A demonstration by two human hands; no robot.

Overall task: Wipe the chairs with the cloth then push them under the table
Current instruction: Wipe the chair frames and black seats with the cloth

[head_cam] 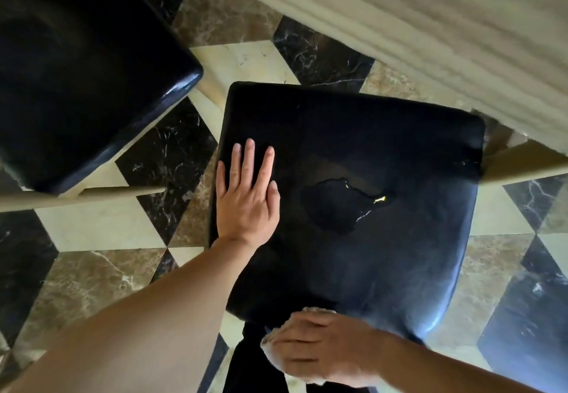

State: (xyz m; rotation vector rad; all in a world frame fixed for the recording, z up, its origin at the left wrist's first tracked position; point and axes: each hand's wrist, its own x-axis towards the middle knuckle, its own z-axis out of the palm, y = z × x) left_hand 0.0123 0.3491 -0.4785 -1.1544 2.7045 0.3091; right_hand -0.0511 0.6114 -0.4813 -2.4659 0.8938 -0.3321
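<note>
Marble floor (101,282), glossy black seat (368,152)

Left hand (246,196) lies flat on the black chair seat (384,152); right hand (319,349) presses a cloth (316,311).

Chairs (353,208) on floor (101,285) (marble-patterned)
</note>
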